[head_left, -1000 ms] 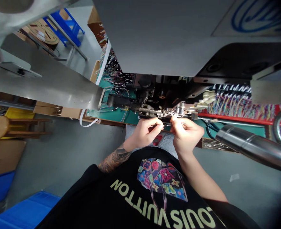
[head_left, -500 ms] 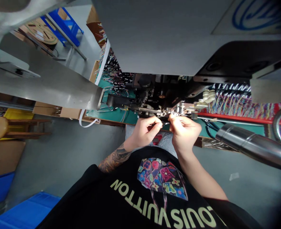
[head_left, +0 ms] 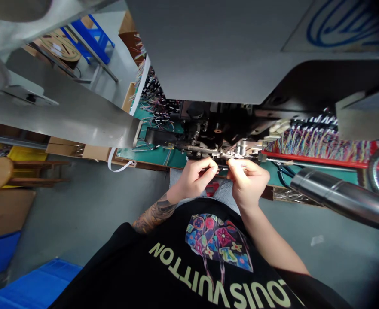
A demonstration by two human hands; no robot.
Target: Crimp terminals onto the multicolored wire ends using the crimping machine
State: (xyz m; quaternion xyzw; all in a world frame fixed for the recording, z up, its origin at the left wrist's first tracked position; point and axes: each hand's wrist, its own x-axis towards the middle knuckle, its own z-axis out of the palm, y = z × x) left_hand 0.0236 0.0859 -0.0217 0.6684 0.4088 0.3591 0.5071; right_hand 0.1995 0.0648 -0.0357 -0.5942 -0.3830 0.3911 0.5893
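Observation:
Both hands are close together at the front edge of a dark metal machine head (head_left: pixel 218 128), with brightly lit small metal parts (head_left: pixel 237 150) just beyond the fingertips. My left hand (head_left: pixel 197 177) is closed, thumb and forefinger pinched. A narrow gap away, my right hand (head_left: pixel 250 179) is pinched as well, its fingertips turned toward the left ones. Something thin and dark shows between the two pinches, but it is too small to make out. The machine's grey housing (head_left: pixel 202 51) hangs over the work spot.
At right, a red tray (head_left: pixel 318 159) holds a bundle of multicoloured wires (head_left: pixel 321 143). More black-sheathed wires (head_left: pixel 154 98) lie on the green tabletop (head_left: pixel 176 159) at back left. A shiny metal tube (head_left: pixel 334 189) juts in from the right. A steel chute (head_left: pixel 89 120) spans the left.
My right hand has shifted very slightly left, toward the left hand. The left hand is almost still, and both remain pinched. The view has tilted a little.

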